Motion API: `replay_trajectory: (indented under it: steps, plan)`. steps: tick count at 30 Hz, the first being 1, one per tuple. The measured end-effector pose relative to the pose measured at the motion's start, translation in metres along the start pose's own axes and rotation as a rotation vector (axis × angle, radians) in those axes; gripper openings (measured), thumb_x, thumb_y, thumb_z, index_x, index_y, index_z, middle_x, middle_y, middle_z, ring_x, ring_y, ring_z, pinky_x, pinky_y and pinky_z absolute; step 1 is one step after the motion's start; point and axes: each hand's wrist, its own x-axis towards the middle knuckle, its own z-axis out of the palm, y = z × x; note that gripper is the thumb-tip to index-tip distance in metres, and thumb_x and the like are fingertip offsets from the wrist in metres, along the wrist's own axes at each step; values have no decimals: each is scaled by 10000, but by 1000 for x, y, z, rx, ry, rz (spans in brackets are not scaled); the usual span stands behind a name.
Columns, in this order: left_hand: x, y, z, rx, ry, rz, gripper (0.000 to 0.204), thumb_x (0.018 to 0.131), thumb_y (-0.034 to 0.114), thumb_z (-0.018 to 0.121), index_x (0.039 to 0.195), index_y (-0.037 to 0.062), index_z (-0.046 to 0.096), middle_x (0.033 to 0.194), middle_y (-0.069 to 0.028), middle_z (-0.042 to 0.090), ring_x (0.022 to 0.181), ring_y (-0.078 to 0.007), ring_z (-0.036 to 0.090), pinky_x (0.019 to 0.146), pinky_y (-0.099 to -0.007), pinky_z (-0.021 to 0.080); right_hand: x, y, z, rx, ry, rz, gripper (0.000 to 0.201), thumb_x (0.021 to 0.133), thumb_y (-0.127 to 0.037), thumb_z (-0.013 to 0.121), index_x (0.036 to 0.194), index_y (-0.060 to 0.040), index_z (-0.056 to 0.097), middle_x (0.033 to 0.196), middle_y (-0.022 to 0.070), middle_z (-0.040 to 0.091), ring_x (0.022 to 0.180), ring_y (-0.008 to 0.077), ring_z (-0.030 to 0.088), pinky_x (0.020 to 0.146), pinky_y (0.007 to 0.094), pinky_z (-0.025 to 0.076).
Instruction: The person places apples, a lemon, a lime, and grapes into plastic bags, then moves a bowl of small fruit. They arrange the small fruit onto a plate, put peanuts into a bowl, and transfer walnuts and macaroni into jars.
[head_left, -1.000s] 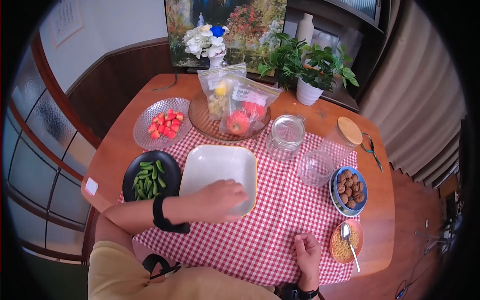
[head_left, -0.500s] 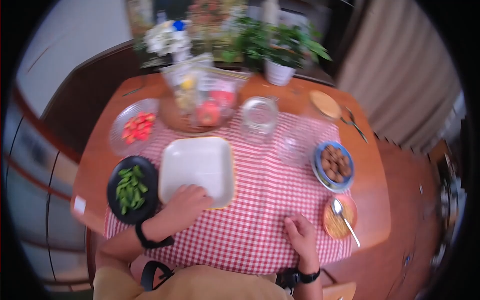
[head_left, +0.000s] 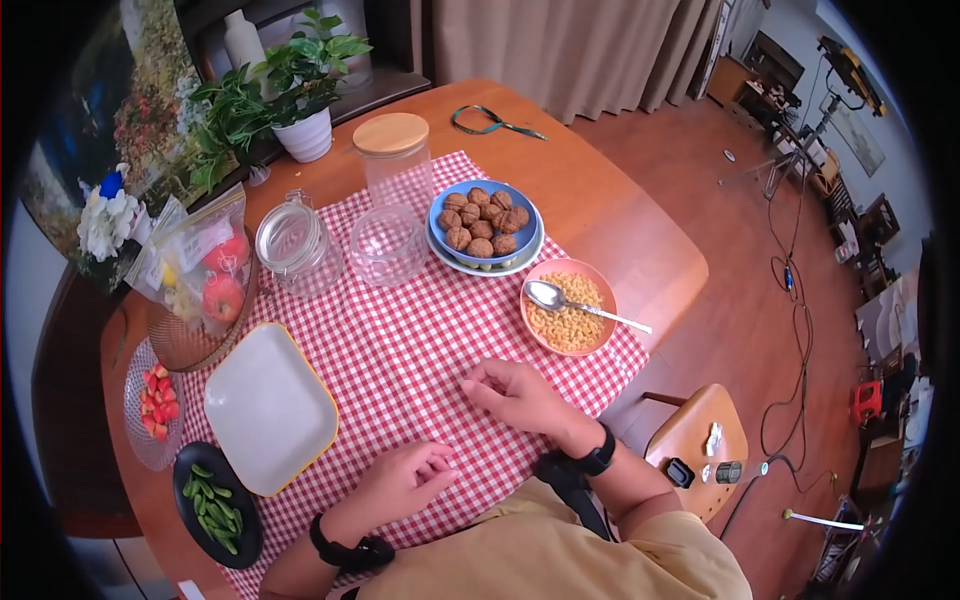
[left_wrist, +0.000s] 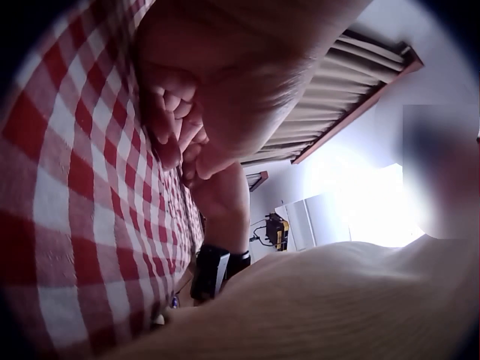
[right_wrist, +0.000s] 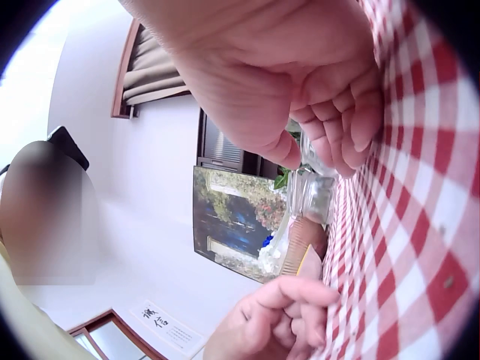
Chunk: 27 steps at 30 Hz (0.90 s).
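Note:
Both hands rest on the red checked cloth [head_left: 400, 350] near the body, holding nothing. The left hand [head_left: 402, 482] lies right of the white tray [head_left: 270, 410], its fingers loosely curled. The right hand [head_left: 520, 398] is left of and below the pink bowl [head_left: 570, 345] with small pasta-like pieces and a spoon [head_left: 545, 294]. In the left wrist view the left hand [left_wrist: 217, 75] hangs loosely curled above the cloth. The right wrist view has the right hand [right_wrist: 300, 82] with relaxed, bent fingers, and the left hand [right_wrist: 277, 315] beyond it.
Walnuts [head_left: 480, 228] fill a blue bowl [head_left: 440, 215]. Near it stand a clasp jar [head_left: 297, 245], a glass bowl [head_left: 387, 247] and a wooden-lidded jar [head_left: 392, 135]. At the left are bagged fruit [head_left: 220, 270], strawberries [head_left: 160, 400] and a black plate [head_left: 245, 505] of green peppers. A stool [head_left: 700, 440] stands right.
The head view has turned to the right, showing more floor and the stool. The left hand has moved from over the white tray to the cloth beside it, closer to the right hand.

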Motion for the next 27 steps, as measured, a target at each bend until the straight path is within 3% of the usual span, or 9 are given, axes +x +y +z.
replay_trajectory:
  steps: [2,4,7,12,16,18,22,27]
  plan:
    - [2,-12,1,16,2,41,289,883,187,663,1095,-1,604,807,-63,672,680,-130,642,616,-246,522,-7,0,-10,16,34,-48,205,932,-241,610,912,-40,643,651,-2,576,600,69,515,547,251,427]
    - [3,-29,4,-409,14,-122,238,913,152,624,1082,-13,603,801,-43,662,682,-85,625,615,-231,515,-13,-1,-27,-18,112,-19,208,933,-242,615,919,-36,644,640,-13,563,585,58,497,531,236,411]
    - [4,-22,-2,-399,21,-124,214,927,133,602,1077,-20,601,800,-29,651,686,-61,610,609,-220,509,-14,-9,-52,-62,186,92,218,936,-240,613,904,-27,643,651,-27,556,585,52,488,529,222,403]
    - [3,-34,1,-330,20,-6,208,907,140,619,1069,9,618,848,-50,661,688,-71,609,606,-231,509,-4,-30,-60,-198,236,84,242,940,-245,606,873,-14,637,659,-35,554,587,52,484,529,225,400]
    - [2,-28,-5,-282,-39,-27,261,936,142,580,1142,-18,578,909,-70,661,783,-106,643,690,-254,551,15,-48,-47,-340,164,12,272,920,-272,626,849,-10,632,636,6,562,594,85,515,548,260,423]
    - [2,-30,-4,-285,-18,3,258,944,158,570,1140,-9,582,906,-67,662,776,-109,646,673,-251,546,25,-68,-36,-498,53,-12,232,928,-242,623,891,-13,637,676,-7,570,606,55,512,546,229,413]
    - [2,-31,-3,-288,-21,-28,244,943,160,570,1137,15,589,921,-64,666,767,-108,650,659,-240,533,62,-94,-26,-580,20,-165,233,909,-241,639,868,-12,643,650,18,565,597,76,511,533,255,412]
    - [3,-33,-2,-242,7,43,240,938,160,581,1130,17,594,942,-78,673,766,-110,655,681,-252,536,137,-127,-37,-787,193,-299,311,833,-322,701,870,-16,660,703,102,633,651,207,612,599,337,482]
